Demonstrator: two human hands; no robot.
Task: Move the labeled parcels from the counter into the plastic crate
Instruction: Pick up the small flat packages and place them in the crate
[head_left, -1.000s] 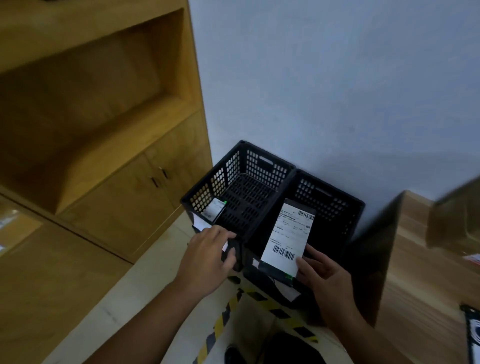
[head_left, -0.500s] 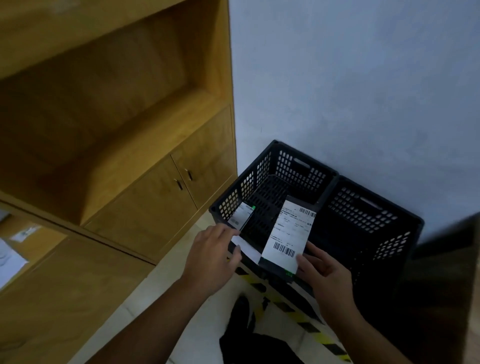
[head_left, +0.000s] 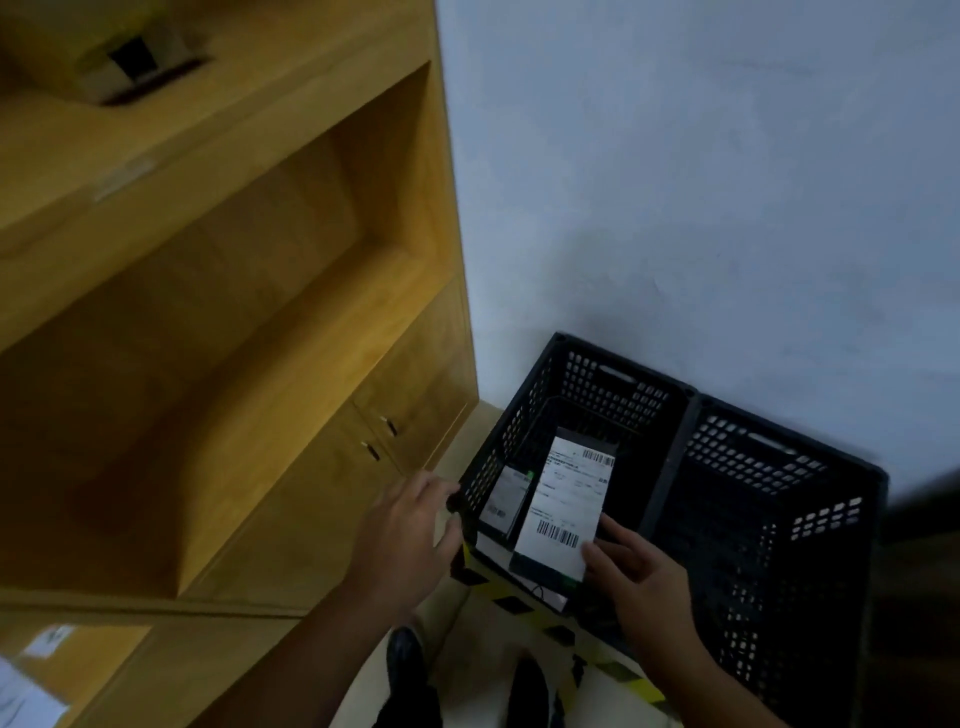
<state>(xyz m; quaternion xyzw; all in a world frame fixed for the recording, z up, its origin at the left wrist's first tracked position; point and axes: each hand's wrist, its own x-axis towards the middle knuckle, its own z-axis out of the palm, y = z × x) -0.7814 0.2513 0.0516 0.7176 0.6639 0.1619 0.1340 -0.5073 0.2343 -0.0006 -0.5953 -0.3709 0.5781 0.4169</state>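
Two black perforated plastic crates stand side by side on the floor against the wall. My right hand (head_left: 636, 574) holds a dark flat parcel with a white barcode label (head_left: 566, 501) by its near end, tilted over the near rim of the left crate (head_left: 613, 379). A smaller labeled parcel (head_left: 506, 499) leans inside that crate at its left wall. My left hand (head_left: 408, 535) rests at the crate's near left corner, thumb against the rim.
The second crate (head_left: 779, 478) sits to the right. A wooden shelf unit with cupboard doors (head_left: 332, 467) fills the left side. Yellow-black tape (head_left: 519, 597) marks the floor under the crates. My shoes (head_left: 410, 654) are below. Labeled packages (head_left: 26, 686) lie at bottom left.
The view swung left and tilted, so the crates slid to the lower right. The parcel in my right hand shifted from over the crates' divide to over the left crate.
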